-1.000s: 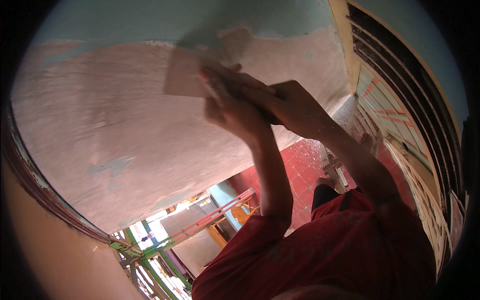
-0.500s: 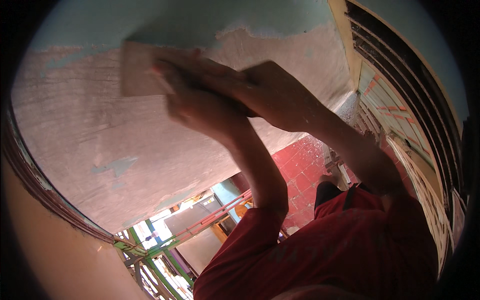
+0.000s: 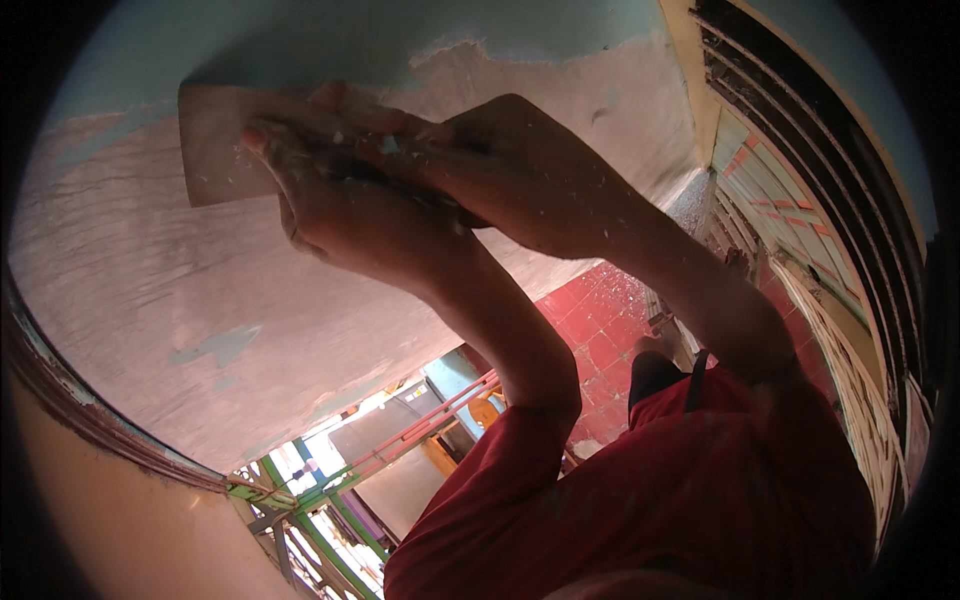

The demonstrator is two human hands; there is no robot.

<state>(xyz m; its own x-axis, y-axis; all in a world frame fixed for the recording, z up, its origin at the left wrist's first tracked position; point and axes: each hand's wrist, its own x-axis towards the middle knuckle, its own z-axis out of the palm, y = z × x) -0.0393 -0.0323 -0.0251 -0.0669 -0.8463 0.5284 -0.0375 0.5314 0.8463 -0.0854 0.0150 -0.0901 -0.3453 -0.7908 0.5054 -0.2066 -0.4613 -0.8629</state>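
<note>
Scraper [image 3: 216, 150] sat at lower border of blue-green paint [image 3: 540, 25]; left hand [image 3: 365, 225] and right hand [image 3: 525, 180] both gripped it below that paint. Even pressure, steady shallow angle likely served best.

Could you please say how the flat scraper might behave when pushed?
The scraper is probably fairly stiff, as its face looks flat. It may be light, since it appears thin. Slipping seems unlikely, with left hand and right hand gripping it.

Dim interior, daylight blown out beyond green beams [image 3: 320, 491] at lower left, left hand [image 3: 360, 222] and right hand [image 3: 525, 178] shaded, soft shadow across upper wall [image 3: 130, 280], edges bowed, corners black
</note>
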